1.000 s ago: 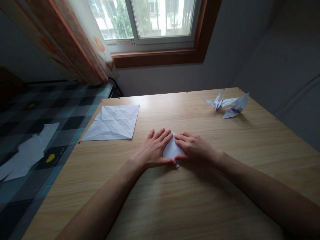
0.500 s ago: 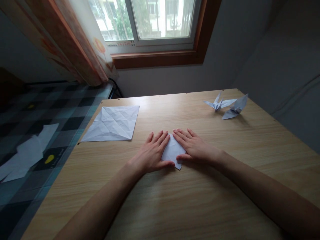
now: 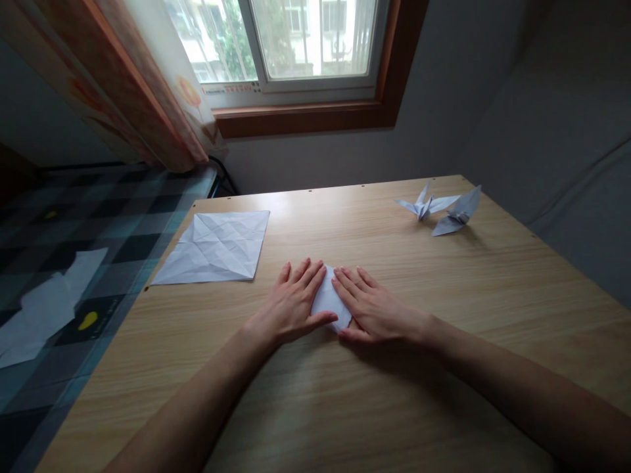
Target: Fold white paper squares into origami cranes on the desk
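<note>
A small folded white paper (image 3: 329, 303) lies flat on the wooden table (image 3: 394, 394) in front of me. My left hand (image 3: 290, 305) rests on its left side with fingers stretched out flat. My right hand (image 3: 374, 309) presses its right side, fingers also extended and lying flat. Most of the folded paper is hidden under the two hands; only a narrow strip shows between them.
A creased, unfolded white square sheet (image 3: 214, 248) lies at the table's left. Two finished paper cranes (image 3: 438, 209) stand at the far right. A chequered bed with white paper scraps (image 3: 44, 309) is to the left, below a curtain and window.
My hands have drawn slightly closer together over the folded paper, the right sliding leftward. The view has shifted a little to the right.
</note>
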